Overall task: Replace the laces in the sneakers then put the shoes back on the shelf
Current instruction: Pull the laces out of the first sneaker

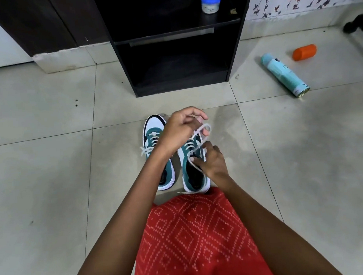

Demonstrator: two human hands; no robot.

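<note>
The two sneakers are set side by side on the floor (pixel 46 172), toes toward the shelf (pixel 124 60), probably for easy return. The left sneaker (pixel 154 144) is already laced and knotted. Over the right sneaker (pixel 193 178), a loop of white lace (pixel 204 128) is pinched and held up by the left hand (pixel 182 128), while the lace near the top eyelets is gripped by the right hand (pixel 213 162), apparently to tie the bow.

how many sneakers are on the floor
2. One sneaker stands on the floor, laced; the other sneaker beside it, its lace in the left hand and right hand. Shelf shows none.
</note>
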